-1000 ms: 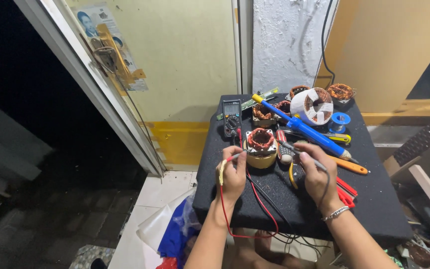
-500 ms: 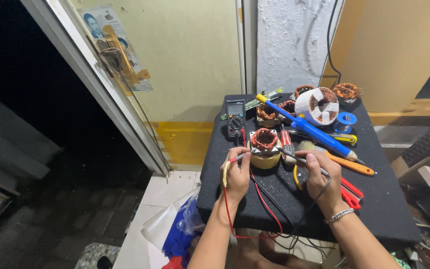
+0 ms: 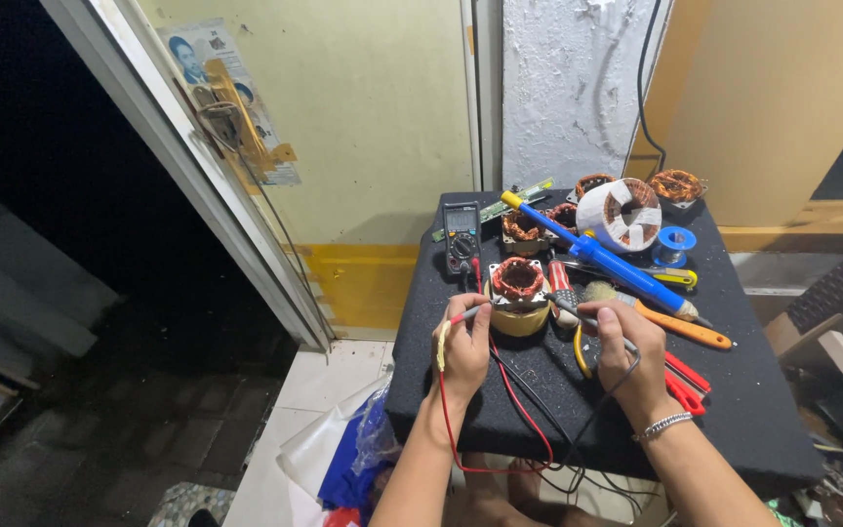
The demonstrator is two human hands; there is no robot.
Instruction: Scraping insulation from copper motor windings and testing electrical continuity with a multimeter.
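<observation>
The copper-wound motor stator (image 3: 517, 280) sat on a yellow tape roll (image 3: 521, 318) near the front middle of the black tabletop (image 3: 753, 410), just before the multimeter (image 3: 461, 234). The left hand (image 3: 462, 346) pinched the red probe (image 3: 462, 315) and the right hand (image 3: 628, 344) gripped the black probe (image 3: 578, 314), both tips at the stator. Compared with half a second earlier, both hands had stayed at the stator, barely shifted

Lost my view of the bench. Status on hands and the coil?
Left hand grips red probe, right hand grips black probe. Both tips at the copper-wound coil on the yellow tape roll. Multimeter behind it. Nothing blocking.
</observation>
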